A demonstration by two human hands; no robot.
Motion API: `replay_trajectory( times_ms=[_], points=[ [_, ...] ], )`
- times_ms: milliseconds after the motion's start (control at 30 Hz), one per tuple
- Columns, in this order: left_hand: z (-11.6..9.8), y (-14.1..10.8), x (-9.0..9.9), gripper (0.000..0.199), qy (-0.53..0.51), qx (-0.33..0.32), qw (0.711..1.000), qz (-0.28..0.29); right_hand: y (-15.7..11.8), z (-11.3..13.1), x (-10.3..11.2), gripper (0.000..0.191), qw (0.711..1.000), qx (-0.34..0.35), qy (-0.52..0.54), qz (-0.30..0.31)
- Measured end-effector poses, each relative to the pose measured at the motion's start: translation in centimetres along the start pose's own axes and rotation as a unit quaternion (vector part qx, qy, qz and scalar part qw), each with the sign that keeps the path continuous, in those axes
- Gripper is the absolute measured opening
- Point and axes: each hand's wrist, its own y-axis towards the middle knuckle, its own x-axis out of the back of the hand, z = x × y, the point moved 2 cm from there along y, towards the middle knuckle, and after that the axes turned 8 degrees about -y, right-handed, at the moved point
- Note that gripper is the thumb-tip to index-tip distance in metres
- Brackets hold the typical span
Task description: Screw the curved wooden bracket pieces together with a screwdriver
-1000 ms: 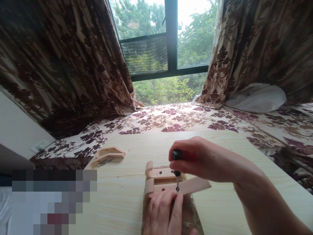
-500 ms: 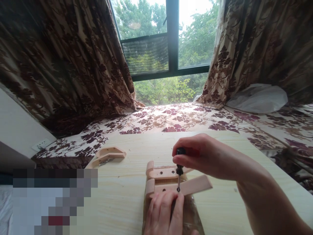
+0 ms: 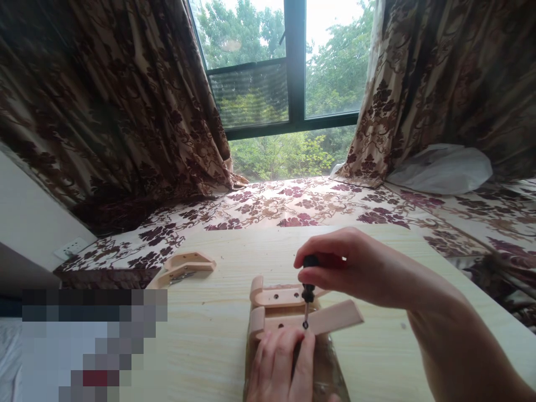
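Observation:
My right hand (image 3: 343,268) is closed around the black handle of a screwdriver (image 3: 309,292), held upright. Its tip meets a screw (image 3: 305,325) in a hole of the nearer pale wooden piece (image 3: 337,317). My left hand (image 3: 282,363) presses its fingertips on the near edge of that piece, close to the screw, and holds it steady; part of the wood is hidden under the fingers. Just behind lies a second wooden piece (image 3: 285,296) with two dark holes. Both rest on a brownish, clear-wrapped block (image 3: 330,374).
On the left of the light wooden table (image 3: 201,335) lie angled wooden parts (image 3: 190,261) with several metal screws (image 3: 182,277) by them. A flowered cloth ledge (image 3: 272,204) runs behind the table, below a window. A white plastic bag (image 3: 444,167) sits at the right.
The fingers of my right hand have shifted slightly around the screwdriver handle, opening a small gap behind it. My left hand and the wooden pieces stay in place.

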Motion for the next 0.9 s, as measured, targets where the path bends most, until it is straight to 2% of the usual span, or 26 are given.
replay_trajectory(
  times_ms=[167,333,433,533,667,800,900],
  points=[
    [0.32,-0.19,0.42,0.046,0.009,-0.017,0.999,0.042,-0.24,0.72,-0.04,0.019,0.996,0.023,0.055,0.059],
    [0.36,-0.21,0.41,0.045,-0.001,-0.016,0.999,0.042,-0.05,0.21,-0.17,0.025,0.999,0.003,0.044,0.03],
    [0.34,-0.2,0.33,0.046,-0.002,-0.012,0.999,0.037,0.06,0.05,-0.21,0.022,0.999,-0.007,0.034,0.012],
    [0.37,-0.23,0.35,0.046,0.001,-0.015,0.999,0.047,-0.07,0.34,-0.08,0.015,0.998,0.0,0.048,0.035],
    [0.49,-0.3,0.53,0.045,0.006,-0.019,0.998,0.056,-0.23,0.58,0.03,0.021,0.995,0.012,0.062,0.076],
    [0.54,-0.37,0.51,0.045,0.01,-0.016,0.997,0.069,0.04,0.24,-0.13,0.022,0.999,0.002,0.024,0.025],
    [0.39,-0.32,0.32,0.045,0.005,-0.009,0.999,0.047,0.17,0.25,-0.24,0.018,1.0,0.003,0.006,0.007]
  ],
)
